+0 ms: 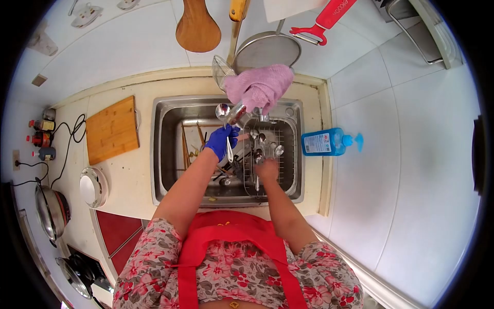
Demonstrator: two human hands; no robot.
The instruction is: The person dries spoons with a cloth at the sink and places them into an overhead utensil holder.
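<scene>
My left hand point(220, 142), in a blue glove, is closed around a metal spoon point(223, 110) over the sink. The spoon's bowl points up by the faucet point(236, 113) and its handle point(229, 152) sticks out below the glove. My bare right hand point(267, 170) is over the wire rack point(280, 177) on the sink's right side, smeared by motion, so its fingers do not show clearly. Several metal spoons point(258, 155) lie on the rack close to it. Chopsticks point(186, 147) and other utensils lie in the left part of the sink point(167, 192).
A pink cloth point(262, 86) drapes over the faucet. On the right stands a blue pump bottle point(325, 142). To the left are a wooden cutting board point(112, 132) and stacked white bowls point(93, 188). A wooden spatula point(198, 28), a strainer point(267, 50) and a red peeler point(325, 23) hang above.
</scene>
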